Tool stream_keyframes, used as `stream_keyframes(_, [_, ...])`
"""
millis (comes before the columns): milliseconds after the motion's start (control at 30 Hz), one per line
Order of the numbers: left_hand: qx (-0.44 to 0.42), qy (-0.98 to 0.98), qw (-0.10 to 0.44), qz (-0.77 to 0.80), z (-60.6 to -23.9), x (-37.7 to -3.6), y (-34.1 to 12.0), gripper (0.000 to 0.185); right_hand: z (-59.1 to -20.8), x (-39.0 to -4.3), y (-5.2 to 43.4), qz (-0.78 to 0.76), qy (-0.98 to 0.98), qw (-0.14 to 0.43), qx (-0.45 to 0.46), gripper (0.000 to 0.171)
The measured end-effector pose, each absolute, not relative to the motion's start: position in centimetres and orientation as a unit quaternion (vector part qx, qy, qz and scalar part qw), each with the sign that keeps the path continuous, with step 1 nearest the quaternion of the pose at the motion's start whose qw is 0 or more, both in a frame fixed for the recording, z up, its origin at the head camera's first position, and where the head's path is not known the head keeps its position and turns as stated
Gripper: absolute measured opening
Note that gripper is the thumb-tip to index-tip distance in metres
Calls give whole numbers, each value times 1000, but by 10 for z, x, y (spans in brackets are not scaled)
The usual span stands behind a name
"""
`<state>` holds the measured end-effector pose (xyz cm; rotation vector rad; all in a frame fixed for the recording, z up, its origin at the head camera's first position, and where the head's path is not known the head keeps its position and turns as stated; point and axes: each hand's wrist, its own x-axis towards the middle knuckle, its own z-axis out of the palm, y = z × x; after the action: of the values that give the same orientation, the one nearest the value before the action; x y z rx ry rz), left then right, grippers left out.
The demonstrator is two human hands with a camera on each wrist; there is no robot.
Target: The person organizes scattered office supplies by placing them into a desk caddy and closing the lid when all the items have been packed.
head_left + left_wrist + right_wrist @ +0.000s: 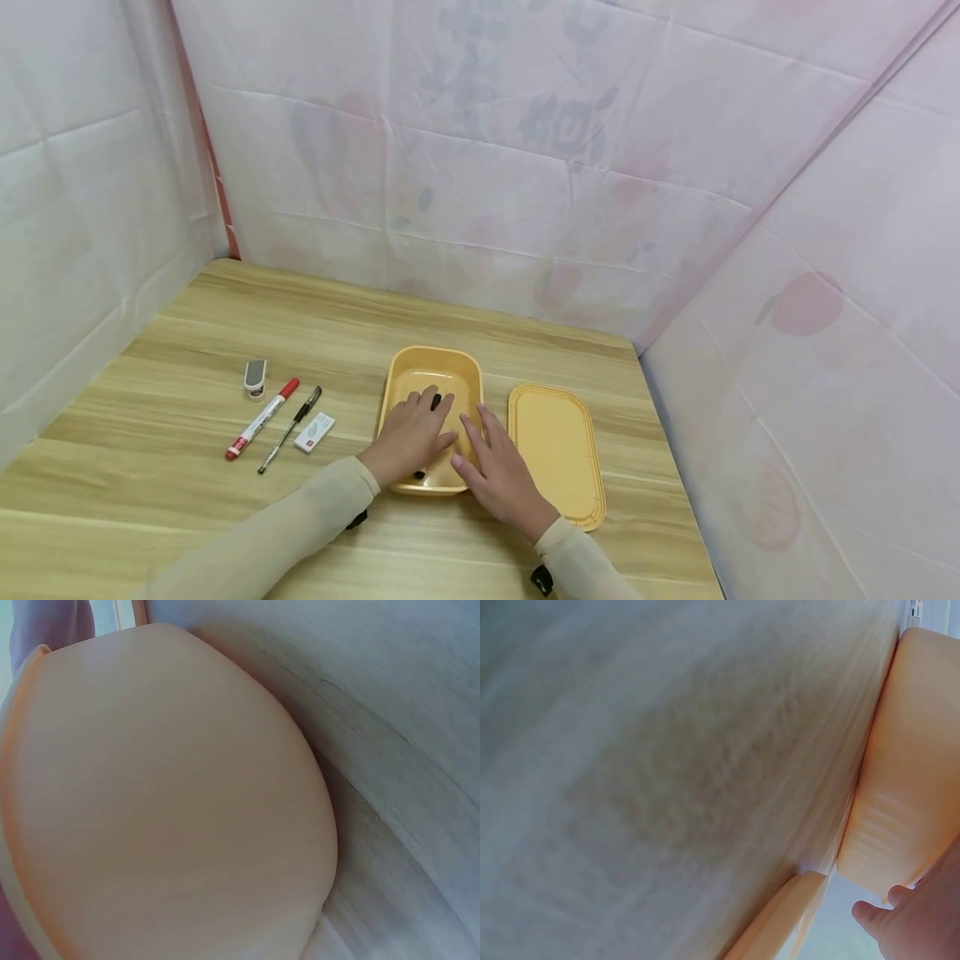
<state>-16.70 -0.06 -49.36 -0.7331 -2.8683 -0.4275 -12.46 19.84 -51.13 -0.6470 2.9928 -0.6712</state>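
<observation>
Hands (411, 433) flat, apparently resting on yellow box (433, 371).

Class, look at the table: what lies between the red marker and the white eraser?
A black pen, lying slantwise between the red marker and the white eraser, seen in the head view.

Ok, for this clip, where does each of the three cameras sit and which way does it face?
Head: worn on the head, looking forward and down at the wooden table; both sleeved forearms show, left hand and right hand over the open yellow plastic box, beside its flat yellow lid.
Left wrist: tight against the box's outer wall; no hand visible.
Right wrist: low along the tabletop, box wall ahead; part of the right hand shows.
Shared: all three see the box and table.
</observation>
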Motion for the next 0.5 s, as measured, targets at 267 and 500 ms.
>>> stream_keyframes(267, [-260, -957, 81, -97, -488, -167, -7, 71, -511, -125, 198, -211, 955, 1, -207, 66])
stream_keyframes(500, [-278, -956, 72, -57, -484, -169, -17, 76, -511, -124, 199, -211, 955, 5, -206, 66])
